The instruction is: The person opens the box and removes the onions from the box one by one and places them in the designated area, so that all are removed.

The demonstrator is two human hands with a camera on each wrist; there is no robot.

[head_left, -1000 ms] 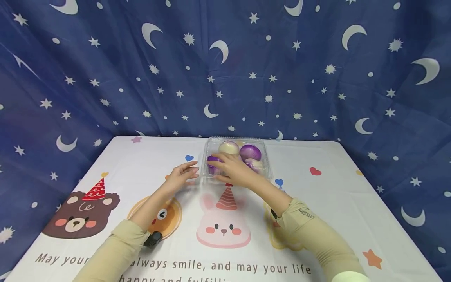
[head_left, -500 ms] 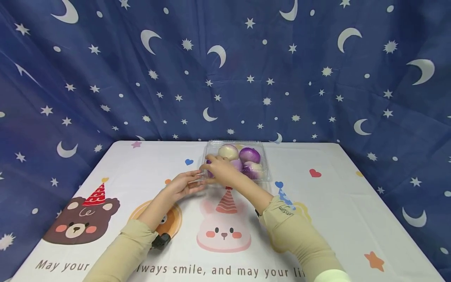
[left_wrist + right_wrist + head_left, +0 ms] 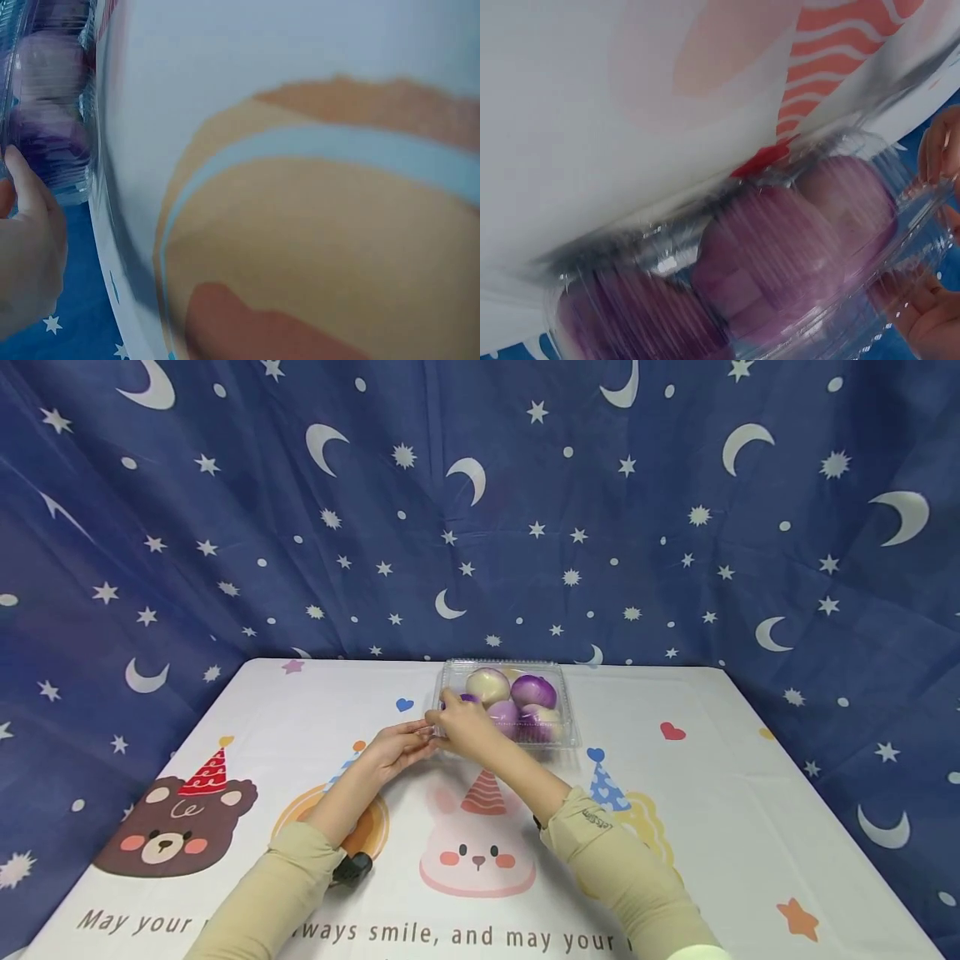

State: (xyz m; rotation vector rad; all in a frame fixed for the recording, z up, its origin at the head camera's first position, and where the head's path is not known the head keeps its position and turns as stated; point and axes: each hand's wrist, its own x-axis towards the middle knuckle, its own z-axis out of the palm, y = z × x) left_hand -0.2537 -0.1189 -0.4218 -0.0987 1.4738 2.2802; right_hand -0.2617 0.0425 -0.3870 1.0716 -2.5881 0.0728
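A clear plastic clamshell box (image 3: 568, 718) holding several purple and white onions (image 3: 533, 692) sits at the back middle of the table, its lid down over them. At its front left corner my two hands meet. My left hand (image 3: 393, 750) reaches in from the left, fingertips gripping at that corner; in the left wrist view a finger (image 3: 28, 184) lies against the box's end. My right hand (image 3: 467, 727) crosses over the box's front and pinches the rim at the same corner. Its fingertips are partly hidden in the head view. The right wrist view shows purple onions (image 3: 769, 262) through the ribbed wall.
The white tablecloth (image 3: 720, 793) carries printed animals, hearts and lettering. A blue curtain (image 3: 525, 493) with moons and stars hangs right behind the table's back edge. A small black wrist camera (image 3: 352, 868) sits under the left cuff.
My right hand has moved left and down from over the onions to the box's front left corner. My left hand has moved right to meet it there. The box has stayed in place.
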